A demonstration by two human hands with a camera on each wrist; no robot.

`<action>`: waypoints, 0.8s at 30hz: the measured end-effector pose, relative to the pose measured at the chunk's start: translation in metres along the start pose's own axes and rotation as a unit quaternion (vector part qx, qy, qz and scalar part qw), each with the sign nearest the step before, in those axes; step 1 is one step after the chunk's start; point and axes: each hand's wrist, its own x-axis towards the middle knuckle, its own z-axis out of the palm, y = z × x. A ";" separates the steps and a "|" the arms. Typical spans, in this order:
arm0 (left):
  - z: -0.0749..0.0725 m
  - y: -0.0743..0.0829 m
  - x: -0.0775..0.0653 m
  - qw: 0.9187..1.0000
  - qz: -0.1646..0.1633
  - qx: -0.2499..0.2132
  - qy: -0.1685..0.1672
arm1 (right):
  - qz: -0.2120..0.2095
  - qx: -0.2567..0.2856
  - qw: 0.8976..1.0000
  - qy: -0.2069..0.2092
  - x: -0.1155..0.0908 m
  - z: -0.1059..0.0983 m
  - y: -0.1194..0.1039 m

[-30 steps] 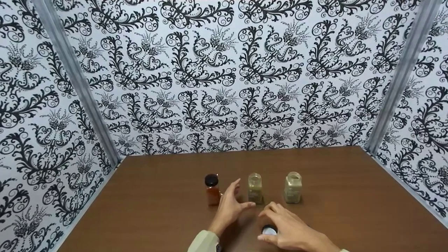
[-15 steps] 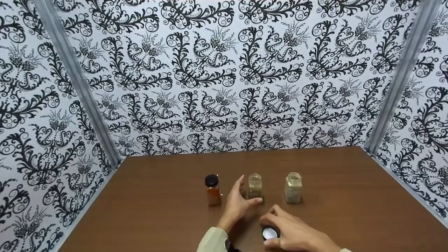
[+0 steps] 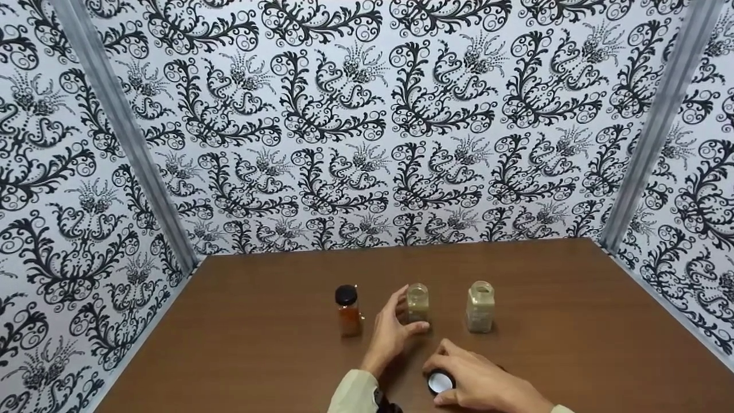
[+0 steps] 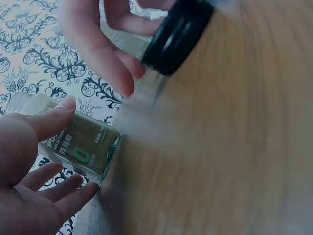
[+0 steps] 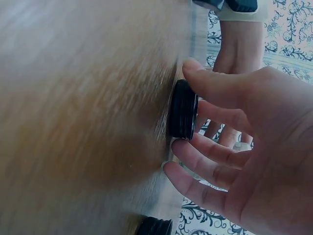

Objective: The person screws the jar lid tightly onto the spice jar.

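In the head view my left hand (image 3: pixel 393 331) is at the middle glass spice jar (image 3: pixel 418 304), which is uncapped and part full of greenish powder. The thumb lies across its front and the fingers reach its left side. The left wrist view has the thumb over the labelled jar (image 4: pixel 80 142), other fingers spread along its edge. My right hand (image 3: pixel 479 378) pinches a black lid (image 3: pixel 441 382), white inside facing up, low over the table. From the right wrist, the lid (image 5: pixel 184 110) sits between thumb and fingertips; whether it touches the table is unclear.
Left of the left hand stands a capped jar (image 3: pixel 348 312) of orange-red spice. An uncapped jar (image 3: pixel 480 308) of pale powder is at the right. A second black lid (image 5: pixel 155 226) lies near the right hand. Patterned walls border the brown table (image 3: pixel 258 321).
My left hand has moved right, away from the red jar, and come in around the middle jar. My right fingers have come in on the lid, whose white inside now shows more.
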 end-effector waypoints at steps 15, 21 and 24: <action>-0.005 -0.008 0.004 0.999 0.032 -0.005 -0.016 | -0.025 -0.004 0.996 0.080 0.006 -0.006 -0.008; -0.005 -0.009 0.004 0.999 0.050 0.004 -0.022 | -0.025 0.014 0.995 0.100 0.010 -0.008 -0.013; -0.005 -0.010 0.005 0.998 0.056 0.006 -0.022 | -0.045 0.013 0.991 0.126 0.012 -0.007 -0.016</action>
